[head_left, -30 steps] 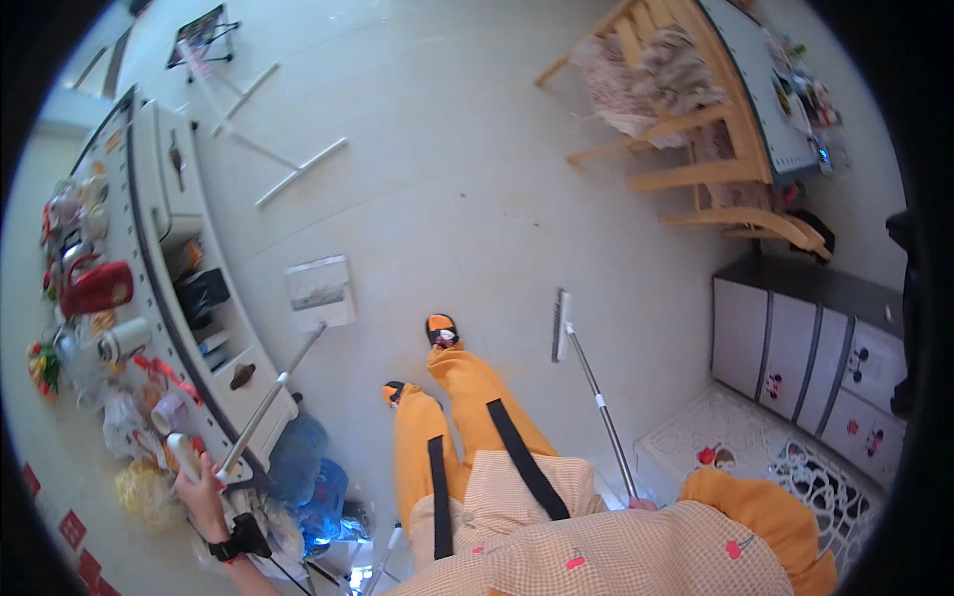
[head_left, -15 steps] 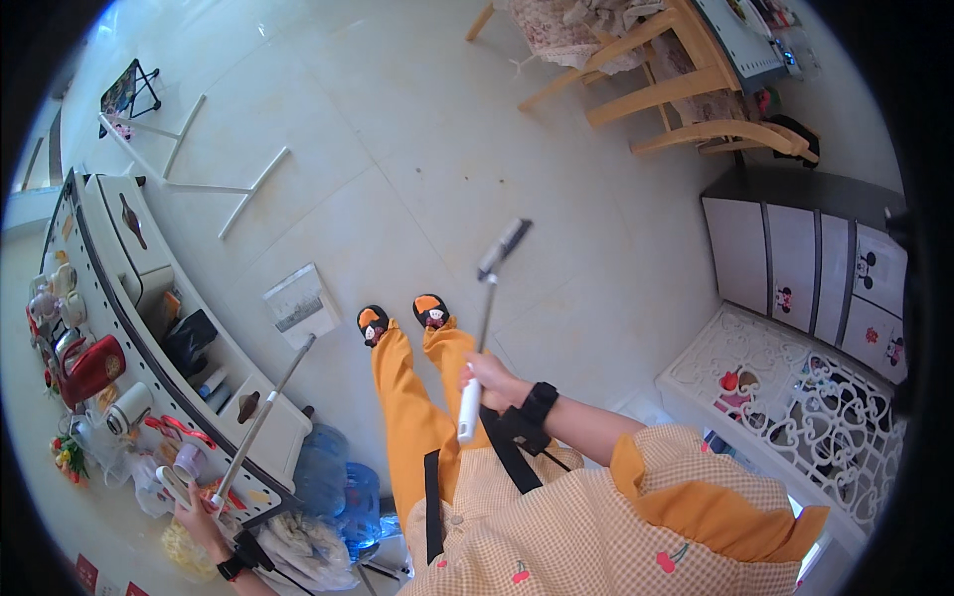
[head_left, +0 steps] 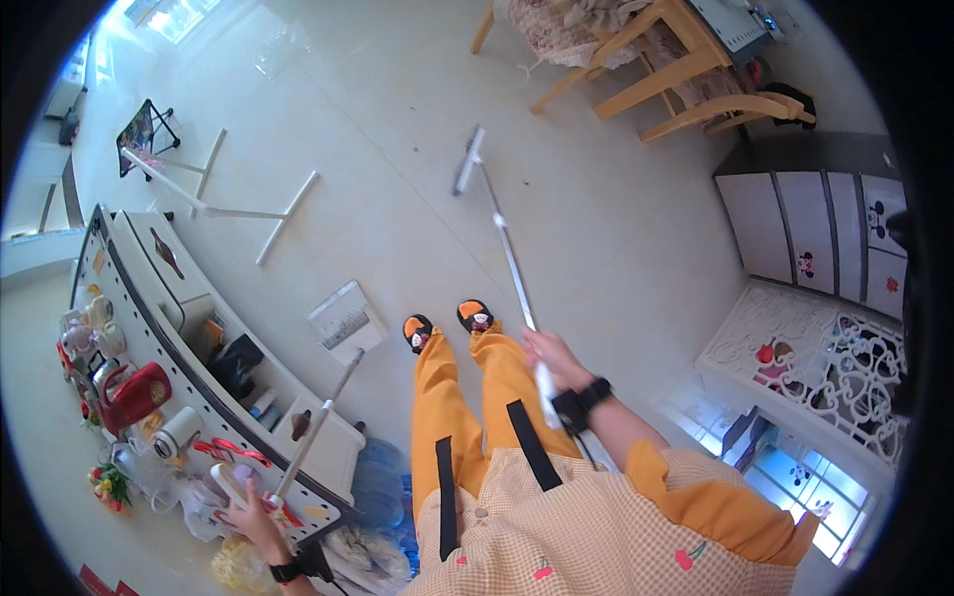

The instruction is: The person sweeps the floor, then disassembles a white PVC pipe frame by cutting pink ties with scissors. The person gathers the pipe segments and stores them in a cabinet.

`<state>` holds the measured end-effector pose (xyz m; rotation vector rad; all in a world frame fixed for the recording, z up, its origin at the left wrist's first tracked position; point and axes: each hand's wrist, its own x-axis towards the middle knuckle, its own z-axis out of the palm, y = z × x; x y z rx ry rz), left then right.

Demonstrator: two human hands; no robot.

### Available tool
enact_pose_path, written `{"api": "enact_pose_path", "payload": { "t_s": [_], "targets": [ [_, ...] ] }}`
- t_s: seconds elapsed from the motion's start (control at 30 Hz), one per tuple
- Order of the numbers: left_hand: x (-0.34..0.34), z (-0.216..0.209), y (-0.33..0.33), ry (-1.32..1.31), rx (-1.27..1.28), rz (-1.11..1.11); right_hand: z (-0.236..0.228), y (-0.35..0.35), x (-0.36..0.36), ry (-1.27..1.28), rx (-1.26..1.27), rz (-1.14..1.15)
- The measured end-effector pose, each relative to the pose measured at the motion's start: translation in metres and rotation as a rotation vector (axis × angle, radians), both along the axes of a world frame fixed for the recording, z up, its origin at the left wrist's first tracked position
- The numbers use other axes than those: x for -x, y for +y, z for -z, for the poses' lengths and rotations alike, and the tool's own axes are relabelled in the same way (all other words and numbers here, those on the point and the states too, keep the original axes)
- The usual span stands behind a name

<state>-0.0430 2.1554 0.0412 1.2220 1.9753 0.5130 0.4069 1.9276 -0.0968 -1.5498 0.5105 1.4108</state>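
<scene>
My right hand [head_left: 556, 360] is closed round the white and grey pole of a long-handled broom [head_left: 512, 258]. Its narrow white and grey head [head_left: 468, 161] is out on the pale floor, beyond my feet and slightly blurred. At the lower left, my left hand [head_left: 254, 519] grips the upper end of another long grey and white pole, beside a white loop [head_left: 231, 487]. This pole runs down to a flat white dustpan [head_left: 346, 320] with a grey inside, lying on the floor left of my shoes. A small dark speck [head_left: 526, 183] shows on the floor near the broom head.
On the left stands a white cabinet [head_left: 189, 288] with an open drawer; a red bag [head_left: 137, 395] and several small items crowd its top. Blue water bottles [head_left: 378, 482] stand beside it. A white metal frame [head_left: 234, 211], wooden chair [head_left: 671, 74], drawer unit [head_left: 785, 223] and lattice-topped stand [head_left: 765, 333] surround the floor.
The broom head has swung farther out and to the left, and its pole looks longer and tilts the other way. My left hand keeps its hold on the dustpan; the whole view has shifted.
</scene>
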Motion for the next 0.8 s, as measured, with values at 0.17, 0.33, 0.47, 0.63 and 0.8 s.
{"api": "enact_pose_path", "payload": {
  "t_s": [0.17,0.33,0.47,0.63,0.8],
  "targets": [
    [-0.003,-0.003,-0.001,-0.005,0.012,0.031,-0.081,-0.073,0.046,0.175,0.200,0.182],
    [-0.004,-0.007,0.000,0.031,0.006,0.063,-0.058,-0.035,0.081,0.454,0.026,0.388],
    [-0.010,-0.006,0.001,-0.027,0.044,0.039,-0.015,0.059,0.141,0.504,-0.097,0.313],
    [-0.015,-0.001,0.005,0.069,-0.019,0.046,0.043,0.150,0.132,0.388,-0.159,0.202],
    [-0.013,0.003,0.017,0.034,-0.001,0.071,0.048,0.108,0.064,0.129,-0.146,0.234]
  ]
}}
